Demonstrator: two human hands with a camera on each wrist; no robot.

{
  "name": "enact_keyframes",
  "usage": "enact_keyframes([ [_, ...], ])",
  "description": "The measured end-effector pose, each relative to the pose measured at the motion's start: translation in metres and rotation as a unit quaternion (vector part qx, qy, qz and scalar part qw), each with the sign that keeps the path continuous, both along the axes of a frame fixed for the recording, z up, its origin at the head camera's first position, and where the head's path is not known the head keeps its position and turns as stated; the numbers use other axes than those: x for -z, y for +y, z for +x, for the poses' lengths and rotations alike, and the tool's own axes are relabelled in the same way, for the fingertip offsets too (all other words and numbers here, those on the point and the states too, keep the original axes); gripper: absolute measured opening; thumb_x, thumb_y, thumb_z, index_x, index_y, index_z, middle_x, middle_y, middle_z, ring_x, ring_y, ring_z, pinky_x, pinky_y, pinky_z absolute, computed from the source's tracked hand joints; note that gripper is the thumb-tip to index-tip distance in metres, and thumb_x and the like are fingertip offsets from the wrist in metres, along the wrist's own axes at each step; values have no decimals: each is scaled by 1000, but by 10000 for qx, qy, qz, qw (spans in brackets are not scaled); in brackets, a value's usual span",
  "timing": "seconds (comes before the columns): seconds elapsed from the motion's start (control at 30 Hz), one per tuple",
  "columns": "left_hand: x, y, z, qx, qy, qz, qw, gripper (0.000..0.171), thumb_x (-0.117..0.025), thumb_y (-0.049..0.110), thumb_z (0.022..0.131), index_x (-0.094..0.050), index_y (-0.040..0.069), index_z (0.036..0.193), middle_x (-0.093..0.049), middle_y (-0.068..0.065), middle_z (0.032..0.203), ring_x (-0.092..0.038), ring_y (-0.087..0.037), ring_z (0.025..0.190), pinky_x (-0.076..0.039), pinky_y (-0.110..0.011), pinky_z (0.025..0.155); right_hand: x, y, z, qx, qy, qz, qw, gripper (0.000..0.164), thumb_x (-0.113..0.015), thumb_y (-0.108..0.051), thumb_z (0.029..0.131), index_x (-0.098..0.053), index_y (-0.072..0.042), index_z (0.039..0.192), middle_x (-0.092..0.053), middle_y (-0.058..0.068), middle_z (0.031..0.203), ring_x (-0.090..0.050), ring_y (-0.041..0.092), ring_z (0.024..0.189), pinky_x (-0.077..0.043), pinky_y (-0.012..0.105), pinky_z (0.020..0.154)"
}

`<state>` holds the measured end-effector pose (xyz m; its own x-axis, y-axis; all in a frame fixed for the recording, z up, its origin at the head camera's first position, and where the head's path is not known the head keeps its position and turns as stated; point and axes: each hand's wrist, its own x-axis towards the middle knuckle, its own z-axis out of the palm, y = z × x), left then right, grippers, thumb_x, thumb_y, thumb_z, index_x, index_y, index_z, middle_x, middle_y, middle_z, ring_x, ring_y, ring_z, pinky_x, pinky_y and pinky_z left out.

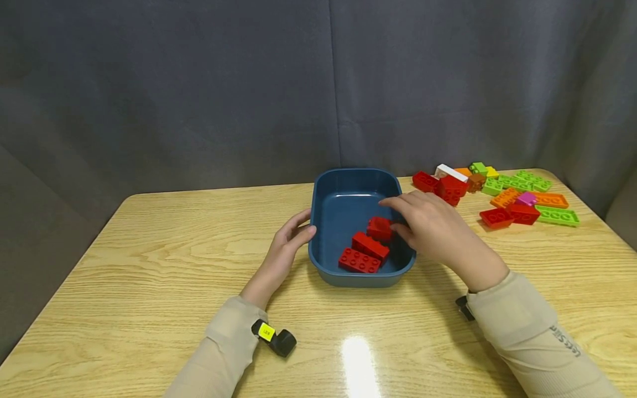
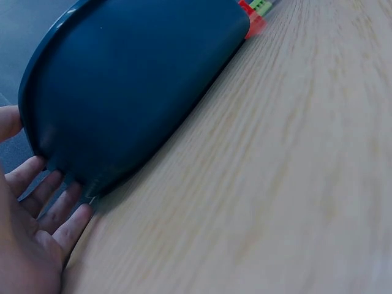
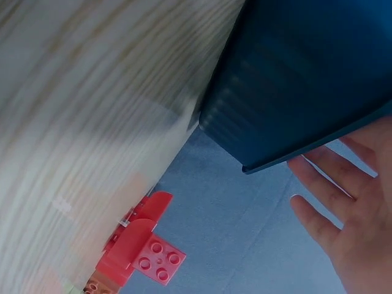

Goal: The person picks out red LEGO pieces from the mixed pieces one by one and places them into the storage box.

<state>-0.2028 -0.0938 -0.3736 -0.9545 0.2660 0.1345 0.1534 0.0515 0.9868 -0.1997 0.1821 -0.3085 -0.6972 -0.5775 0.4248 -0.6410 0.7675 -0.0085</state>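
A blue bin (image 1: 325,182) with rounded corners stands on the table, and several red toy bricks (image 1: 359,261) lie in its near right part. My left hand (image 1: 285,251) rests against the bin's left side. In the left wrist view its fairly straight fingers (image 2: 60,211) touch the outer wall. Over the bin's right rim reaches my right hand (image 1: 430,224), fingers extended and spread from the thumb. Its thumb is close to the farthest red brick (image 1: 380,228) in the bin; whether they touch I cannot tell. In the right wrist view the bin wall hides the bricks inside.
Right of the bin, red bricks (image 1: 450,188) and a white brick (image 1: 450,172) lie in a pile. Farther right are green plates (image 1: 557,215), orange pieces (image 1: 549,199) and a magenta brick (image 1: 526,199). A dark grey curtain (image 1: 224,99) hangs behind the table (image 1: 164,265).
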Motion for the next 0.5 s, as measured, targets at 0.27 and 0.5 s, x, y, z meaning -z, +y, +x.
enact_keyframes([
  [0.27, 1, -1, 0, 24, -28, 17, 10000, 51, -47, 24, 96, -37, 6, 143, -37, -15, 150, -44, -28, 129, -32, -51, 113, -2, 0, 1, 108, 13, 3, 9999, 42, -74, -11, 76, -63, -4, 116, -71, 17, 106, -62, 29, 93, -53, 47, 86],
  [0.5, 1, -1, 0, 31, -12, -23, 10000, 51, -47, 25, 96, -37, 7, 143, -36, -14, 150, -44, -27, 129, -31, -51, 114, -9, 1, 3, 418, -149, 24, 9990, 40, -72, -15, 78, -64, -6, 116, -71, 16, 106, -61, 29, 94, -54, 47, 86],
])
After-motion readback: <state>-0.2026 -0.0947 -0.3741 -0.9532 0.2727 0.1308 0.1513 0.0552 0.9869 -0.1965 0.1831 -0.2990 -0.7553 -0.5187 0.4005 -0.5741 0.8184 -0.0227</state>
